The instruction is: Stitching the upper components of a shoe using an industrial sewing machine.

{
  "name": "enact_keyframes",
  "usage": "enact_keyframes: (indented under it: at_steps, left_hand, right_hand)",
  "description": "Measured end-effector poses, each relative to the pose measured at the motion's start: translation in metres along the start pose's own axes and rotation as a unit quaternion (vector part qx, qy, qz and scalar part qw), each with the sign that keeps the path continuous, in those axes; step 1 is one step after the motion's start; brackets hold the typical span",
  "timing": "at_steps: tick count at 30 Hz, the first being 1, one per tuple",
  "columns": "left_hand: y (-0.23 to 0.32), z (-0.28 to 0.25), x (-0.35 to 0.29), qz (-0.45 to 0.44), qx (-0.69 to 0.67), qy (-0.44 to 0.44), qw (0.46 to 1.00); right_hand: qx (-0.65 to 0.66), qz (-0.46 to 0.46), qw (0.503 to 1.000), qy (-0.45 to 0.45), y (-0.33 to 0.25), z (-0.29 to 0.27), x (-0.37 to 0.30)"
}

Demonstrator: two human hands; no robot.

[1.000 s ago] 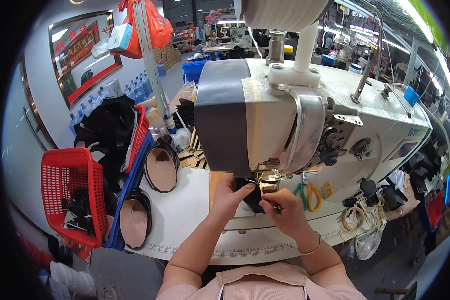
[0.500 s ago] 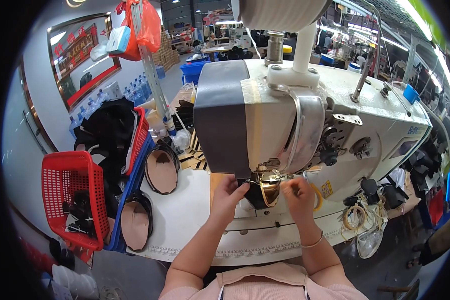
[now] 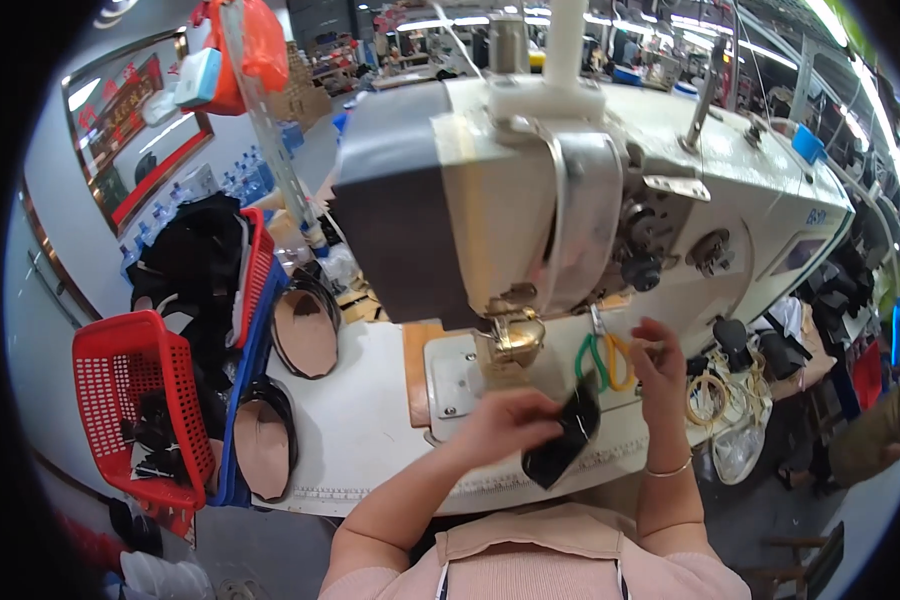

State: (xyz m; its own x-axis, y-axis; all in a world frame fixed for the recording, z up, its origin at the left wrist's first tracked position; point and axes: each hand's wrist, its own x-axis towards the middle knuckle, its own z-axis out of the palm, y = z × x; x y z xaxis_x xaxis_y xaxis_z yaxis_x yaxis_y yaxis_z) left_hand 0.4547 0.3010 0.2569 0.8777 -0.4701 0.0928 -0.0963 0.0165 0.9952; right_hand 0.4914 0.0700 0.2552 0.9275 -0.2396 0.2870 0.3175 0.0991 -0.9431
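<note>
My left hand [image 3: 518,422] grips a shiny black piece of material [image 3: 558,447] by its upper left side, over the front edge of the sewing table. The piece hangs tilted, and its exact kind is unclear. Up at the right, my right hand [image 3: 662,365] has its fingers curled in; whatever they may hold cannot be made out. Just left of it lie scissors [image 3: 618,362] with one green and one orange handle. Behind the left hand, the needle area [image 3: 515,340] of a large sewing machine [image 3: 510,190] stands above a metal plate [image 3: 453,385], with nothing seen under it.
At the left, a red basket [image 3: 138,330] and a blue crate [image 3: 238,440] hold black pieces. Two stacks of black pieces with beige oval faces [image 3: 305,335] sit on the white tabletop [image 3: 355,400]. Rolls of tape [image 3: 707,398] and a plastic bag [image 3: 737,447] are at the right.
My left hand has drawn the black piece from under the machine's needle toward me. My right hand has moved right and up, away from the needle. The scissors now show fully.
</note>
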Motion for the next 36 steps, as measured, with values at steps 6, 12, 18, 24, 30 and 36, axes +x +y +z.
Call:
enact_keyframes:
  at_steps: [6,12,18,24,30,36]
  left_hand:
    - [-0.027,0.065,-0.009,0.340,0.573,-0.061,0.744]
    - [-0.064,0.090,-0.022,0.372,0.606,-0.074,0.699]
    - [-0.072,0.097,-0.035,0.361,0.668,-0.074,0.646]
    - [-0.068,0.100,-0.036,0.357,0.665,-0.067,0.653]
    - [-0.063,0.098,-0.032,0.334,0.662,-0.099,0.663]
    - [-0.060,0.096,-0.031,0.336,0.666,-0.108,0.657]
  right_hand:
    - [-0.126,0.029,0.991,-0.015,-0.007,-0.057,-0.065]
    - [-0.288,0.041,0.942,-0.165,0.014,-0.064,-0.119]
    - [-0.555,-0.101,0.814,-0.141,0.020,-0.067,-0.141]
    - [-0.540,-0.095,0.833,-0.070,0.028,-0.065,-0.154]
    - [-0.574,-0.115,0.810,-0.033,0.032,-0.073,-0.148]
    - [-0.546,-0.110,0.829,-0.048,0.031,-0.069,-0.144]
